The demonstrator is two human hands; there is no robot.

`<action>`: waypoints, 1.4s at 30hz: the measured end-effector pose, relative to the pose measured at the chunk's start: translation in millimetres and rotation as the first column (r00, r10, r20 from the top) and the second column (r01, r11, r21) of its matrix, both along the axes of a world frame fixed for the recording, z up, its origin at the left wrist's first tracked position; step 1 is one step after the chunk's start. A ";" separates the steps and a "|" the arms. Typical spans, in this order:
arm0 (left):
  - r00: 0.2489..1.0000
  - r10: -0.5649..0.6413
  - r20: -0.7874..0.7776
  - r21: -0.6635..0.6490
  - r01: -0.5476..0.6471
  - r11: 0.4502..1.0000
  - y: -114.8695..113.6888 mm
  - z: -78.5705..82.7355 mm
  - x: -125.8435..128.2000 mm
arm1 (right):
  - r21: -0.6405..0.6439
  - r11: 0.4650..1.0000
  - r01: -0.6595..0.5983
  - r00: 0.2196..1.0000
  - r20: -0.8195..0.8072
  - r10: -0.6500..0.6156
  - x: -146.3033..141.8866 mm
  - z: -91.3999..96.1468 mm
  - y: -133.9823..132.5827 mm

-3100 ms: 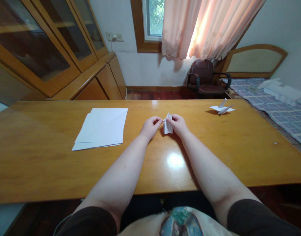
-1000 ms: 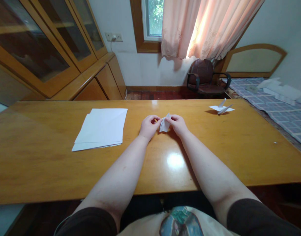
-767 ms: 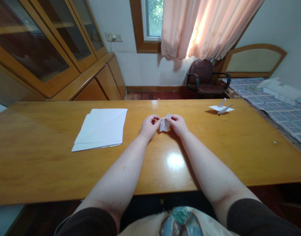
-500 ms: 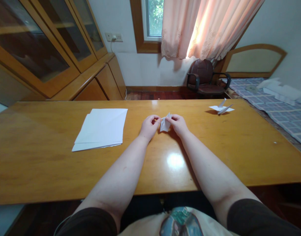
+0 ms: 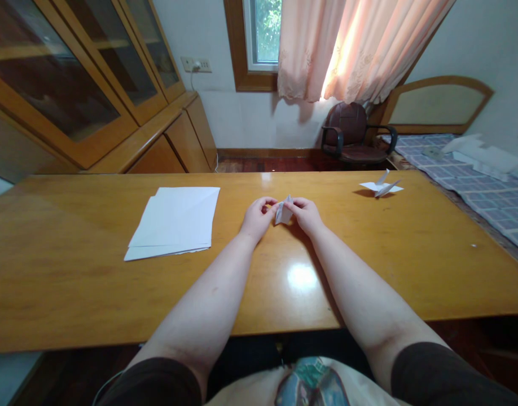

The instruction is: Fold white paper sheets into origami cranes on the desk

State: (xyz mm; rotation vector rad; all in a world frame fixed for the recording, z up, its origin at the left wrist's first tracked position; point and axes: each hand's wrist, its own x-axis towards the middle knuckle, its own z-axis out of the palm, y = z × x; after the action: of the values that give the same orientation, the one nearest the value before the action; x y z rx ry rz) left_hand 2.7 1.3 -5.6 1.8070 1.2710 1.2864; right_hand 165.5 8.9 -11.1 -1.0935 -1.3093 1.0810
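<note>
Between my two hands, above the middle of the table, is a small piece of folded white paper. My left hand pinches its left edge with thumb and fingertips. On the other side my right hand grips the paper, thumb on the near face. The folded paper stands roughly upright, a pointed corner sticking up between the hands. Its far side and some fingertips are hidden. To the right rests a finished-looking white paper crane with raised points.
A stack of white paper sheets lies on the table to the left. Beyond the table are a brown armchair, a bed at the right and a wooden cabinet at the left. A tiny white scrap lies far right.
The folded paper has turned slightly between my fingers and its lower edge sits a little higher. Both hands keep nearly the same place and grip.
</note>
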 end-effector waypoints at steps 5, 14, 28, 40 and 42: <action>0.999 -0.011 -0.036 -0.045 0.009 0.999 -1.9 3.6 0.9 | 0.021 0.999 -0.032 0.998 0.045 0.031 -1.2 2.1 -1.6; 0.993 0.112 -0.027 -0.025 -0.112 0.993 0.1 0.8 -2.4 | 0.104 0.986 0.127 0.984 0.116 -0.139 1.0 -7.0 3.4; 0.987 -0.035 0.154 -0.161 0.060 0.985 -0.8 0.2 3.9 | 0.040 0.997 -0.064 0.987 0.147 0.057 -2.0 -1.1 -5.6; 0.989 -0.064 0.134 -0.143 0.083 0.986 -0.7 -0.9 4.6 | 0.056 0.998 -0.031 0.994 0.105 0.025 -4.6 -6.3 -3.9; 0.986 -0.064 0.151 -0.158 0.088 0.983 0.4 -4.3 5.0 | 0.011 0.999 -0.041 0.995 0.087 0.040 -5.9 -5.4 -5.0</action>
State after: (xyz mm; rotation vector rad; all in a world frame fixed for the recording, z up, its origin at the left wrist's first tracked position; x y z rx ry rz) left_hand 7.7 1.7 -9.9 1.6012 1.1798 1.2108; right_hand 159.5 3.9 -16.5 -1.1189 -1.4111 1.0633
